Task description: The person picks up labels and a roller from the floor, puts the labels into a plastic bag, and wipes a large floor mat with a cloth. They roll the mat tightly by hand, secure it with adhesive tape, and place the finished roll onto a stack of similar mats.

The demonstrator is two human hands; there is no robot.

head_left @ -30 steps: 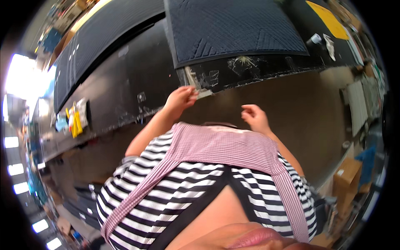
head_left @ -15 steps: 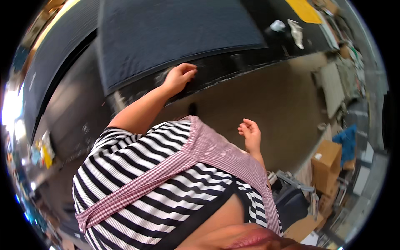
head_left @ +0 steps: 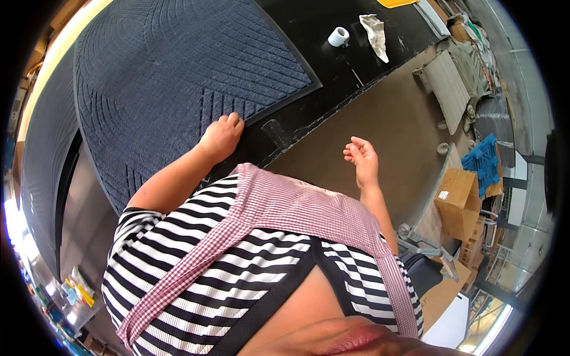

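A dark blue ribbed floor mat with a black rubber border lies on a black table. My left hand is at the mat's near edge, with its fingers bent and closed over the border. The fingertips are partly hidden. Off to the right, my right hand hangs in the air beyond the table's edge. Its fingers are loosely bent and apart, and it holds nothing.
A white roll and a crumpled pale cloth lie on the table beyond the mat. To the right stand a cardboard box, a blue crate-like piece and a wheeled cart. A dark chair is near my right side.
My left hand has moved from just in front of the mat onto its near edge. The whole view has turned, so the mat appears further left. My right hand still holds nothing.
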